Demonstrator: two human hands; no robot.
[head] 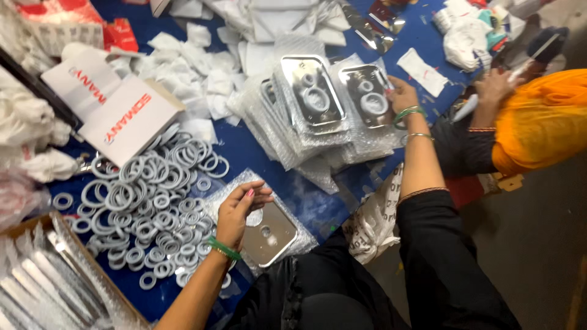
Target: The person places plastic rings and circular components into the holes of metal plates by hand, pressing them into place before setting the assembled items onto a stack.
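My left hand rests on a shiny metal plate that lies on a sheet of bubble wrap near me on the blue surface. Its fingers touch the plate's upper left edge. My right hand reaches far out and touches a wrapped metal plate with rings on top of a pile of bubble wrap. A second wrapped plate lies beside it to the left.
A heap of grey rubber rings lies at left. A cardboard box of wrapped plates stands at bottom left. White cartons and paper scraps lie behind. Another person in orange sits at right.
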